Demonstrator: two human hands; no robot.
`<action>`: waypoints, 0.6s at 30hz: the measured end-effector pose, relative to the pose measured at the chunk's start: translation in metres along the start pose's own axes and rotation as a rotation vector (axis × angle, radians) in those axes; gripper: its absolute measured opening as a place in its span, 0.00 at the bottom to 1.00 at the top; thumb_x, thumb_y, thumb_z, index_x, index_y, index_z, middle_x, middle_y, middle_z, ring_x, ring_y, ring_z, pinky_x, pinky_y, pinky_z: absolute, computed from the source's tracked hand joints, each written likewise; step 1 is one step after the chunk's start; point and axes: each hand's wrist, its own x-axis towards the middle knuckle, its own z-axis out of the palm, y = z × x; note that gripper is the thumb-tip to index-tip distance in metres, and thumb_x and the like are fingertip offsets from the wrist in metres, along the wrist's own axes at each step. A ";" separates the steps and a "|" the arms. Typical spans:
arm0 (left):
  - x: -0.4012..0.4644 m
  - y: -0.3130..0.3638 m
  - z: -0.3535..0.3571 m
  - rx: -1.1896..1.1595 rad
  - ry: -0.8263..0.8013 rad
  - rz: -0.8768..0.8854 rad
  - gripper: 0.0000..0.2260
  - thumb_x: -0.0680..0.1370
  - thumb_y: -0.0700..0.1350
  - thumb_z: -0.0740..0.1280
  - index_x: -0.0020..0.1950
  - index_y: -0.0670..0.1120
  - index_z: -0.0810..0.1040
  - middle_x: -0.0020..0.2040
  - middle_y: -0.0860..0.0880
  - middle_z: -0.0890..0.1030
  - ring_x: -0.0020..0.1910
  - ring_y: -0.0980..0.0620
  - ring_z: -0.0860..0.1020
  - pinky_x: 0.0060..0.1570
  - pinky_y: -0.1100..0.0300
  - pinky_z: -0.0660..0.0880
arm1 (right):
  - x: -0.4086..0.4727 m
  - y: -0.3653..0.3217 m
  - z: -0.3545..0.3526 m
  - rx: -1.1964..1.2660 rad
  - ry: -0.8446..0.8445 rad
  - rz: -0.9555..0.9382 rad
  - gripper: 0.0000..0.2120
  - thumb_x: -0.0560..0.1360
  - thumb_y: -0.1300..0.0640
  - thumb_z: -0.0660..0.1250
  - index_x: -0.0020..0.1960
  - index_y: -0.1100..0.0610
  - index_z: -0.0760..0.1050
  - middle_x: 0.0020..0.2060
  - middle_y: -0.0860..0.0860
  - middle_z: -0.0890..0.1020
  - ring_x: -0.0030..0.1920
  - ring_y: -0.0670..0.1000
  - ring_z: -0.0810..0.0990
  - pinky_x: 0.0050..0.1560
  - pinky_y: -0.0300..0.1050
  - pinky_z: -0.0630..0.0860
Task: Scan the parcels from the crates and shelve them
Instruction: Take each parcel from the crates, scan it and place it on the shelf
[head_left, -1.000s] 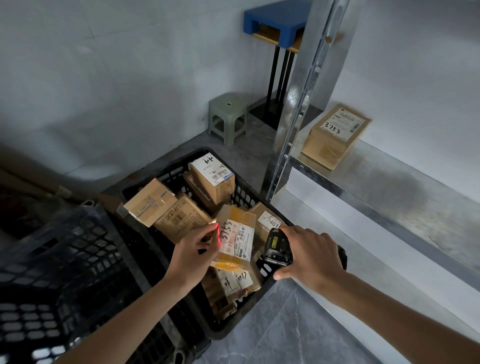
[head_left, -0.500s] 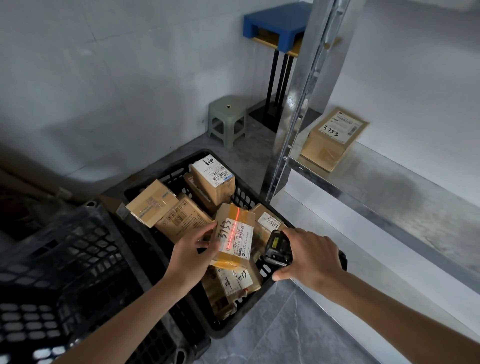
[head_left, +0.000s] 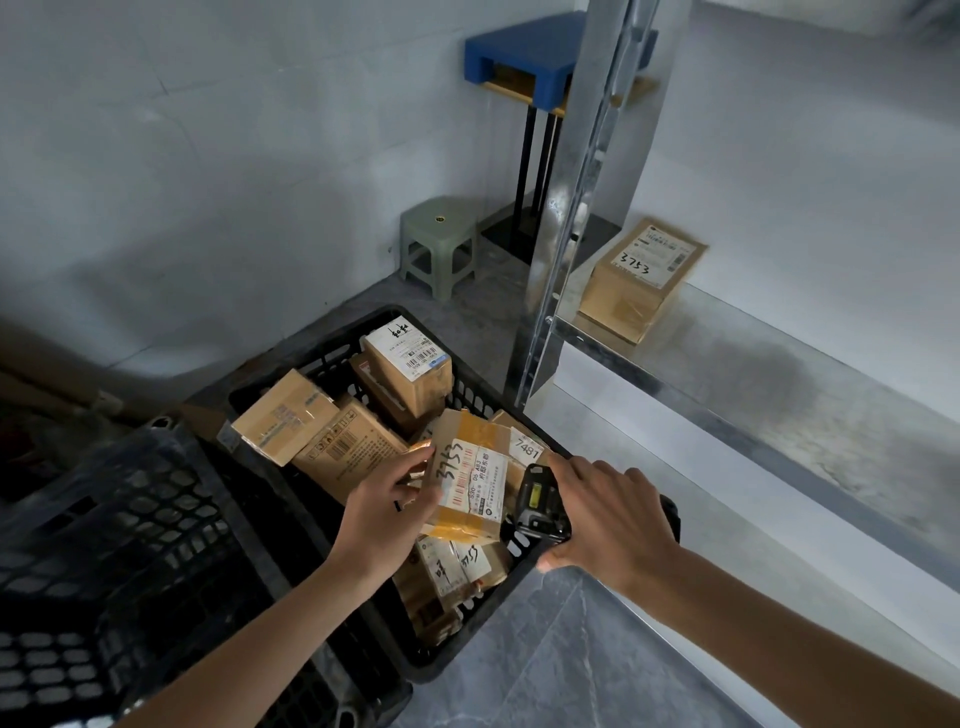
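Note:
My left hand (head_left: 387, 506) grips a small cardboard parcel (head_left: 470, 475) marked 3753, holding it label up above a black crate (head_left: 343, 348) that holds several more parcels. My right hand (head_left: 610, 519) holds a black handheld scanner (head_left: 537, 506) just right of that parcel, its head toward the label. No red beam shows on the label now. On the metal shelf (head_left: 779, 374) to the right lies one parcel (head_left: 641, 278), also marked 3753.
A second black crate (head_left: 114, 545) stands at the lower left against the first. A green plastic stool (head_left: 441, 244) and a blue-topped stand (head_left: 524, 57) sit by the back wall. The shelf's steel upright (head_left: 571, 208) rises beside the crate.
The red scan line moved from the parcel's left edge onto its label, then went out. My left hand has lifted and tilted the parcel slightly; my right hand has barely moved.

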 end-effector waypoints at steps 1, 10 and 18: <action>-0.001 0.004 0.004 0.001 -0.006 0.011 0.21 0.79 0.47 0.71 0.71 0.57 0.75 0.61 0.57 0.81 0.53 0.62 0.82 0.49 0.58 0.83 | -0.002 0.002 0.001 0.019 0.018 -0.002 0.54 0.68 0.29 0.74 0.81 0.53 0.52 0.70 0.50 0.75 0.67 0.53 0.77 0.68 0.54 0.73; 0.009 0.032 0.058 -0.027 -0.061 0.030 0.20 0.77 0.51 0.73 0.68 0.57 0.77 0.54 0.58 0.84 0.49 0.61 0.83 0.53 0.57 0.81 | -0.025 0.033 0.009 0.272 0.139 0.041 0.50 0.70 0.29 0.71 0.82 0.46 0.51 0.75 0.44 0.71 0.69 0.48 0.74 0.69 0.50 0.70; 0.024 0.075 0.111 -0.178 -0.197 0.009 0.17 0.76 0.46 0.74 0.63 0.56 0.77 0.50 0.59 0.84 0.47 0.56 0.86 0.45 0.57 0.84 | -0.048 0.075 0.005 0.453 0.224 0.231 0.44 0.70 0.36 0.72 0.81 0.45 0.58 0.73 0.41 0.73 0.67 0.46 0.75 0.66 0.46 0.72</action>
